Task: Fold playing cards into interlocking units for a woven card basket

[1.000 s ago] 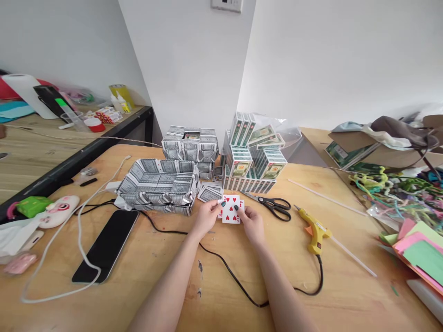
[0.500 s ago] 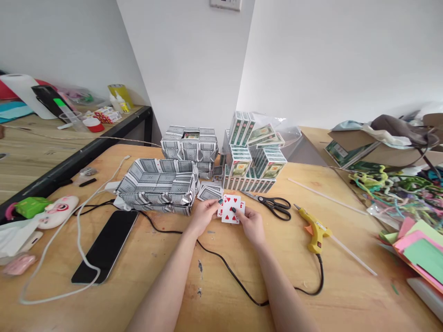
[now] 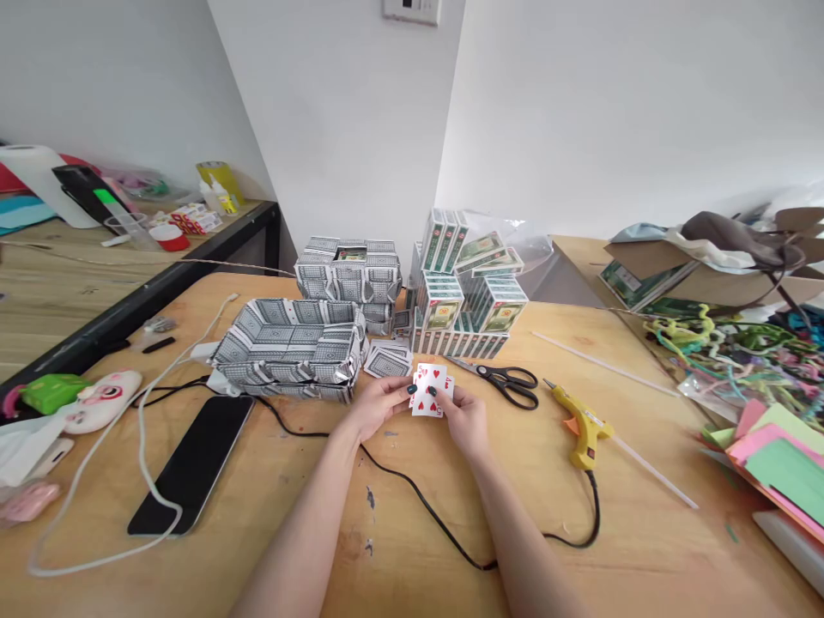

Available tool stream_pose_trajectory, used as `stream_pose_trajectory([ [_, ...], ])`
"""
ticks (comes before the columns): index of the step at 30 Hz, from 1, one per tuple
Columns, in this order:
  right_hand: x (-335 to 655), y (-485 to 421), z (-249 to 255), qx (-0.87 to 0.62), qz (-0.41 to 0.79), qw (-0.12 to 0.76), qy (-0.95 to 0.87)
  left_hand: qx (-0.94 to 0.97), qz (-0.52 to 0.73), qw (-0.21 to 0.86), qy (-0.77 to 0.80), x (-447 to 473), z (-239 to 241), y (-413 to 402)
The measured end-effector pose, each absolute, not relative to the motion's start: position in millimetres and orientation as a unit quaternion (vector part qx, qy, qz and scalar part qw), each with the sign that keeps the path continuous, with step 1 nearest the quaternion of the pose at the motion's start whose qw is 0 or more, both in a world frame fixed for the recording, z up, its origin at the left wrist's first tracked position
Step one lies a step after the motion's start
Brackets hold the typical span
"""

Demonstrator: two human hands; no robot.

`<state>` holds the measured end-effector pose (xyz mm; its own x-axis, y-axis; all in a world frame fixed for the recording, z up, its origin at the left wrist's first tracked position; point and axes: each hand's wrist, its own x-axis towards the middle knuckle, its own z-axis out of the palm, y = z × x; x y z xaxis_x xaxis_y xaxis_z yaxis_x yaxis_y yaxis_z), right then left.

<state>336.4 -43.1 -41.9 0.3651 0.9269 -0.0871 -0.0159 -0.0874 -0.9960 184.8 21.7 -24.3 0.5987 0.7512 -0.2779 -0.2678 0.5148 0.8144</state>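
Observation:
Between my hands are two overlapping playing cards, a five of hearts in front of a red four. My left hand pinches their left edge with thumb and fingers. My right hand grips the right side, its thumb lying on the front card's face. Just behind them a loose pile of playing cards lies face down. To the left stands an open basket made of folded playing cards. Another folded-card structure is behind it. Black-handled scissors lie right of my right hand.
Stacked card boxes stand at the back. A yellow glue gun with its black cord lies at right; the cord runs under my forearms. A phone and white cable lie at left. Coloured paper sits far right.
My left thumb has moved inward onto the front card's left edge, and the cards overlap more closely. The whole view has shifted slightly.

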Motion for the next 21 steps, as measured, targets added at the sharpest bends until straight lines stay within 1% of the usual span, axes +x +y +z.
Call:
stream_pose_trajectory([
  [7,334.0,-44.2,-42.5,-0.65,0.363,0.537,-0.397,0.422,0.329,0.759,0.37,192.8,-23.3,19.4],
  [12,334.1,-43.0,-45.7,-0.661,0.348,0.536,-0.394,0.428,0.348,0.727,0.41,198.7,-23.8,18.2],
  [16,336.4,-41.8,-48.1,-0.645,0.369,0.545,-0.389,0.439,0.356,0.703,0.431,201.5,-27.0,18.4],
  [21,337.4,-41.8,-43.8,-0.591,0.434,0.562,-0.384,0.453,0.366,0.677,0.45,202.9,-29.2,18.4],
])
